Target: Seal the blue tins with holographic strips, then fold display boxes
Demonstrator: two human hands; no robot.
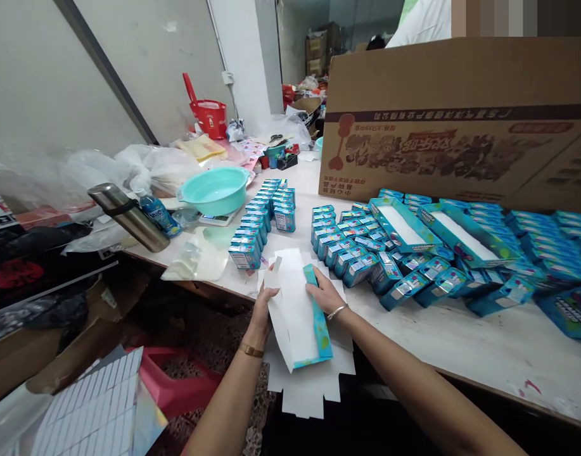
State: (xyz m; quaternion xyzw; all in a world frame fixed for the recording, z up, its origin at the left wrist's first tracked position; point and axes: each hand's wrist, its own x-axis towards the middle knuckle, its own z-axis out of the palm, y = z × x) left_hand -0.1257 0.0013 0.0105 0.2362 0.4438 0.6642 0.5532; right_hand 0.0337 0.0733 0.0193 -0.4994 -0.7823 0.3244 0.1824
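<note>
A partly folded carton tray (pixel 294 316), white inside and blue outside, is between my two hands at the table's front edge. My left hand (pixel 263 307) grips its left wall, thumb on the white inside. On the far right side, my right hand (pixel 325 292) closes round the folded-up blue wall, thumb inside. The near end also shows a blue edge folded up. Beneath the tray, flat white card blanks (pixel 304 392) with cut tabs lie over my lap. Two finished blue trays (pixel 404 225) rest on small blue boxes (pixel 335 250) at right.
Rows of small blue boxes (pixel 255 221) stand ahead of my hands. A large brown cardboard carton (pixel 442 82) blocks the back right. At left are a turquoise basin (pixel 217 190), a steel flask (pixel 128 218) and a blue bottle (pixel 158 212). A red stool (pixel 176 386) stands below.
</note>
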